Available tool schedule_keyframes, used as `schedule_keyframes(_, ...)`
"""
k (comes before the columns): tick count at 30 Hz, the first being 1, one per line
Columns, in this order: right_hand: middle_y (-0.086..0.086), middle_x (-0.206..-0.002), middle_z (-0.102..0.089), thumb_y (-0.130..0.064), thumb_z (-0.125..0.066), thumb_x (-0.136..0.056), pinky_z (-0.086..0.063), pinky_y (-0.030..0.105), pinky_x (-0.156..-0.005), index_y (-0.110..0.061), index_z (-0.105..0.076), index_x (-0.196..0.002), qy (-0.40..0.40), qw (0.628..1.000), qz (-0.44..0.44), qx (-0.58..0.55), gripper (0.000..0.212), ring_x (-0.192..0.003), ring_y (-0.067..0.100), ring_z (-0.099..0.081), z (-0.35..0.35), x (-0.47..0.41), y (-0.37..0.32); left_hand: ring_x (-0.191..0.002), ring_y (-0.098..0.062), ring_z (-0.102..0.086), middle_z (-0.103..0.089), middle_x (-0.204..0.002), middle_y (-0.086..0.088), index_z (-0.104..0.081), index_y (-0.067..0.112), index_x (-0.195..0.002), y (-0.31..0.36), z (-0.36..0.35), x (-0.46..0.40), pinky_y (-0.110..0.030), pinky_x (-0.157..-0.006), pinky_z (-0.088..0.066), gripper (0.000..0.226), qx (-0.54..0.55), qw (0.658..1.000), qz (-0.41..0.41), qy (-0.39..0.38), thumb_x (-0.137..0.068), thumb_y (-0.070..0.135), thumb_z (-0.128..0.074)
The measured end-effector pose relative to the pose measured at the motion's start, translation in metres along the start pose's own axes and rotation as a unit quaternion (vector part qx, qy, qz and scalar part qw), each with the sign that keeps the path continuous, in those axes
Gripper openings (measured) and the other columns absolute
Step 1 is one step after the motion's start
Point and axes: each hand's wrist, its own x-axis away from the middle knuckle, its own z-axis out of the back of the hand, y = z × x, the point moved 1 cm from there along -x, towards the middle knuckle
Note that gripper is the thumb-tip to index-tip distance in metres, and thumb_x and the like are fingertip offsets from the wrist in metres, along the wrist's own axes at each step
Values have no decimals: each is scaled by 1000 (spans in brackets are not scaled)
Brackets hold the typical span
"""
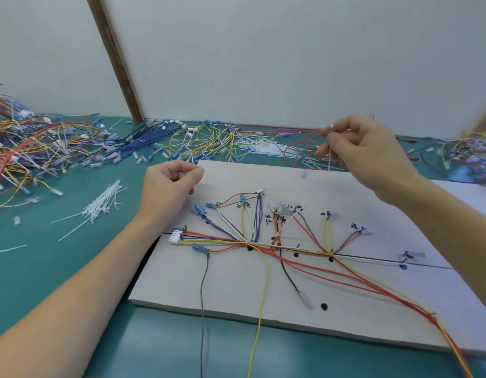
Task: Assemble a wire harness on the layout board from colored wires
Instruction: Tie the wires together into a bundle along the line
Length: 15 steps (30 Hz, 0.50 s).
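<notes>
From my remote seat I judge we are at the tying stage: most of the colored wires already lie routed on the layout board, fanning out from a white connector at its left side along a drawn black line, with branches rising to hand-written labels and a red and yellow bundle trailing off the board's near right corner. My right hand is raised above the far edge of the board, thumb and forefinger pinching a white cable tie that hangs down from the fingertips. My left hand hovers over the board's far left corner with its fingers curled in toward the thumb; whether it grips anything I cannot tell. The next move, as I read it, calls for bringing the tie down to a junction such as the one where the branches meet, threading it under the bundle, and having the left hand steady the wires. Hard to make out: the labels are too small to read, the tie's head is blurred against the fingers, and I cannot say which junctions are already tied. The spare wire heaps along the green table are cut off at both sides, beside loose cable ties.
</notes>
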Motion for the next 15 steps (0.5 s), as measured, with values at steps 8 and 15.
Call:
schedule_keyframes(8,14,-90,-78,-5,-60,-99,-58,25,-57,-6,-67,-101,-90,971,-120,-189,8,-72,22,-72,20,46,0,-57,-12,-60,-65,-62,-6,-78,25,-83,14,-2,2,-24,-57,-47,10,-44,998,-29,-46,-92,20,-76)
schedule_keyframes(15,10,-84,-75,-16,-71,-95,-58,27,-60,-7,-77,-88,-113,980,-72,-146,13,-67,16,-66,16,62,1,-63,-32,-56,-68,-70,-2,-77,27,-91,75,-14,35,-38,-52,-42,7,-74,983,-159,-50,-88,32,-73)
